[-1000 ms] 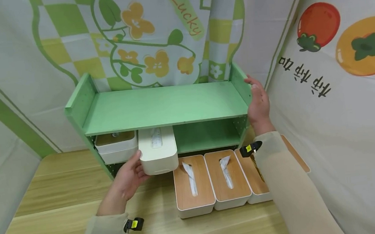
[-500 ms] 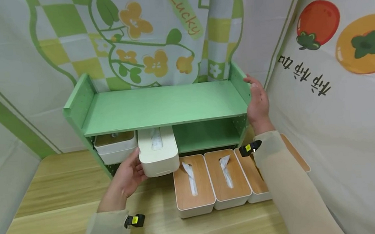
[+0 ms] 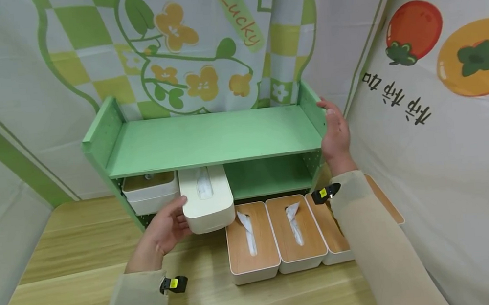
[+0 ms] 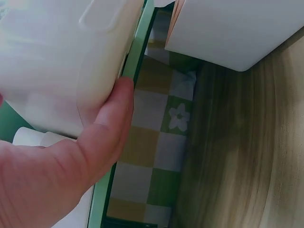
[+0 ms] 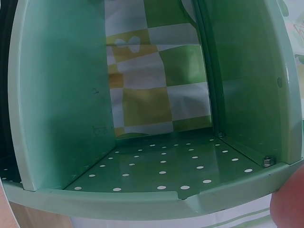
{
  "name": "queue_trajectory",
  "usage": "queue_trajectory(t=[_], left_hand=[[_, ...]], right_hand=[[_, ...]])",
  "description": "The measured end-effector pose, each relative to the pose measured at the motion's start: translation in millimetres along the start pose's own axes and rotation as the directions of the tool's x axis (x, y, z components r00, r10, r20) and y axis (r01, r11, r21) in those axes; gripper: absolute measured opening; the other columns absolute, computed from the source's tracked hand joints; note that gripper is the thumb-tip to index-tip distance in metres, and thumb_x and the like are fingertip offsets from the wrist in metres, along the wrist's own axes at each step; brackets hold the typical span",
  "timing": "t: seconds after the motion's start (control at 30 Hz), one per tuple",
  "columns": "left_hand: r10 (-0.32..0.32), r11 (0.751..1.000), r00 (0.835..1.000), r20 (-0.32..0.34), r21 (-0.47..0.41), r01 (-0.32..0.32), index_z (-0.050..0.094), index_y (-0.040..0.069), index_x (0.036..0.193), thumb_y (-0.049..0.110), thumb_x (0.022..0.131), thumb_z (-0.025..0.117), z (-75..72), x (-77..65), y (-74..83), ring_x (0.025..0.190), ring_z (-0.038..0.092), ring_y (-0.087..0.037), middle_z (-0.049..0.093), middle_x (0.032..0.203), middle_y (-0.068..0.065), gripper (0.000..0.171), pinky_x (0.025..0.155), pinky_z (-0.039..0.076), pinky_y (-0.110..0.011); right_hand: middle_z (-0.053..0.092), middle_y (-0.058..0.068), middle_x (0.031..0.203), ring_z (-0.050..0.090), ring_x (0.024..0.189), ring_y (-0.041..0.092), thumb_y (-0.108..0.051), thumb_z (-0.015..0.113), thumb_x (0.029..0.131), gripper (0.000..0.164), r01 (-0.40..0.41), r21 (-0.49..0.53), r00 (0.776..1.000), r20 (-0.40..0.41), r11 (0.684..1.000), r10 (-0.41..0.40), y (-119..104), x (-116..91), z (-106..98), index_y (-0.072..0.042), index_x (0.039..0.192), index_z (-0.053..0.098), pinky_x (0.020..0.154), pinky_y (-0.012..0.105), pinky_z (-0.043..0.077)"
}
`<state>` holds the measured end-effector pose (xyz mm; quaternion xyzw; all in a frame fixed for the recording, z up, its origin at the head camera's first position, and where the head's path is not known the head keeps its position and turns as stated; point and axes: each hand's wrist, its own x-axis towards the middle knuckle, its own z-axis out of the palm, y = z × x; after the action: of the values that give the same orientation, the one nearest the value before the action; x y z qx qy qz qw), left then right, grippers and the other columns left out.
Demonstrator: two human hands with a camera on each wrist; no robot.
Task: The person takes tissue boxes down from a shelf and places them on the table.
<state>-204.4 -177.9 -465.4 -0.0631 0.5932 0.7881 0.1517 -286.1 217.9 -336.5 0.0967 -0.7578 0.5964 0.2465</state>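
Note:
A cream tissue box, a tissue showing in its slot, juts out from the lower level of the green shelf unit. My left hand grips it at the left front corner, with the thumb by the top edge and the fingers low on the side. In the left wrist view the hand lies against the smooth wall of the box, above the shelf's front edge. My right hand rests on the outside of the unit's right side panel, its fingers reaching up along the edge.
Beside the cream box, a white box with a wooden lid sits on the lower shelf. In front, wood-topped tissue boxes stand in a row on the wooden table. My right forearm covers part of that row. Printed curtains hang behind.
The cream tissue box has slid slightly farther out toward me, with my left hand on it. My right hand stays at the side panel.

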Motion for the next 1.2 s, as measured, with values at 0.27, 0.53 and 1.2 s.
queue_trajectory(t=[0.27,0.53,1.2], left_hand=[[0.016,0.998,0.999,0.036,0.059,-0.018,0.049,0.0,0.117,0.04,0.103,0.051,-2.0,-7.0,-3.8,0.081,0.066,-0.022,0.068,0.092,-0.008,0.042,0.076,0.055,-0.039],[0.01,0.995,0.998,0.065,0.095,-0.016,0.048,-0.003,0.119,0.036,0.104,0.047,-4.7,-18.8,-4.6,0.083,0.067,-0.022,0.068,0.091,-0.008,0.042,0.076,0.056,-0.038],[-0.013,0.987,0.978,0.21,0.162,-0.022,0.067,0.012,0.105,0.027,0.106,0.041,-35.2,-72.2,-24.3,0.089,0.061,-0.016,0.065,0.095,-0.002,0.029,0.08,0.052,-0.035]], right_hand=[[0.037,-0.014,0.155,0.023,0.143,0.008,-0.034,0.024,0.11,0.048,-0.002,-0.007,1.0,0.009,1.0,0.002,0.7,0.1,-1.0,-0.011,0.141,0.052,0.117,0.04,0.012],[0.038,-0.017,0.154,0.023,0.143,0.008,-0.037,0.025,0.11,0.047,-0.002,-0.011,1.0,0.007,1.0,0.002,16.7,8.1,-2.4,-0.014,0.14,0.053,0.117,0.043,0.011],[0.037,-0.017,0.154,0.021,0.144,0.011,-0.037,0.025,0.11,0.048,-0.028,-0.016,1.0,-0.001,0.999,0.028,-1.8,-0.3,-0.4,-0.012,0.141,0.051,0.117,0.047,0.009]])
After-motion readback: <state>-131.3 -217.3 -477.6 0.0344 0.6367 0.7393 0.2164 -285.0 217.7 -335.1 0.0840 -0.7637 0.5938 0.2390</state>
